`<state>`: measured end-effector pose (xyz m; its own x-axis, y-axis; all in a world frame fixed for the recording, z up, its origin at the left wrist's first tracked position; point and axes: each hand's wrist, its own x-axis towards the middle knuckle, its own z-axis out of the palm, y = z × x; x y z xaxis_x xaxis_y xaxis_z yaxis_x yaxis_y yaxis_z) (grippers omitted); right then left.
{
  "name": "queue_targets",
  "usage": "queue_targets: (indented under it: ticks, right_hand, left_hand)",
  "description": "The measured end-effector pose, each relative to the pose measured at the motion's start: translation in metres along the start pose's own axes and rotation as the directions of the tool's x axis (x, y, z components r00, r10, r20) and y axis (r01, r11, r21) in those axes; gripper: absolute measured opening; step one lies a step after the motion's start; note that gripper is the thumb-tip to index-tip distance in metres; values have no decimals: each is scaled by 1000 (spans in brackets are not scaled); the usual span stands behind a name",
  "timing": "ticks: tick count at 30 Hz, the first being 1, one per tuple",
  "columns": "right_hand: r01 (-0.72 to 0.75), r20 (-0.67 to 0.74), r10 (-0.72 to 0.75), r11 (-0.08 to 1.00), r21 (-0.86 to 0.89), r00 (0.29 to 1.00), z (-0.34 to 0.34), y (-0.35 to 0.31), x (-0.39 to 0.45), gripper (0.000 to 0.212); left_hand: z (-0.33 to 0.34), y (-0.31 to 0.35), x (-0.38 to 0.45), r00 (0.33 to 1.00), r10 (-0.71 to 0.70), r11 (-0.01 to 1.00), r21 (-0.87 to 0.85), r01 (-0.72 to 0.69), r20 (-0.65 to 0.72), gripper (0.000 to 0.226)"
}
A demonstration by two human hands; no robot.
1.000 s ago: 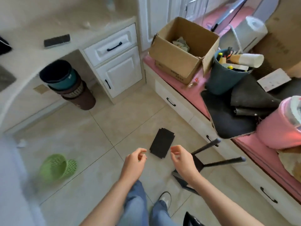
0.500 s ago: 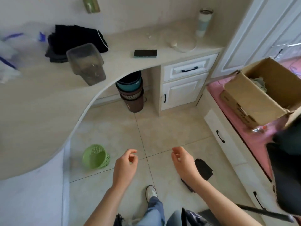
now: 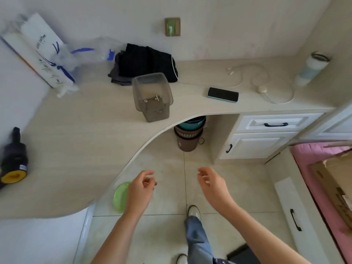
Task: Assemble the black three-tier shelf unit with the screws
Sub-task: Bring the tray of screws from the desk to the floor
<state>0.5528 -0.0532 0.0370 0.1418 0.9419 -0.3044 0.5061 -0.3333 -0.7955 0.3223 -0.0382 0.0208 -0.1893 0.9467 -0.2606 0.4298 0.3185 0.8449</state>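
Hanging loose — left hand (image 3: 142, 189), right hand (image 3: 213, 184) — fingers (image 3: 147, 173) empty.

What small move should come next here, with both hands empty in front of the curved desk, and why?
Probably a reach with the right hand into the clear plastic container on the curved beige desktop. Small metal parts, seemingly screws, lie in it, and both the right hand and the left hand hang loosely curled, holding nothing. Little of any black shelf part shows.
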Motion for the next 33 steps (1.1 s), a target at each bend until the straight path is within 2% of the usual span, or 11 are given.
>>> queue_targets:
  ticks: [6,12,17,20,22,24,26,29,33]
  right_hand:
    - [46,97,-42,998,-34,994,-12,-40,86,27]
    - [59,195,-45,996,-70,980,-17,-80,155,28]
    - [-2,258,1,1000,3,966,-8,-113,197,27]
    - [-158,325,105,977,141,940,5,-130,222,25]
    - [-371,418,222,872,320,881,12,-140,236,21]
    - [-583,530,314,658,477,788,19,-147,248,17]
    - [-705,600,373,440,557,707,25,-151,260,16]
    - [-750,638,402,261,608,657,35,-161,274,14]
    - [-756,645,416,194,626,641,42,-172,289,19]
  left_hand:
    - [0,37,69,991,-62,995,-86,52,-117,18]
    - [-5,68,136,976,-66,998,-12,65,-209,18]
    - [-14,90,186,966,8,995,102,19,-260,20]
    - [-22,105,222,956,88,983,181,-37,-281,21]
    - [-28,115,246,951,157,967,236,-94,-267,21]
    - [-33,125,271,949,219,946,289,-149,-227,23]
    - [-36,134,297,946,278,907,368,-203,-165,24]
    - [-38,148,337,936,344,841,467,-273,-74,28]
    - [-36,166,384,940,339,805,509,-305,27,34]
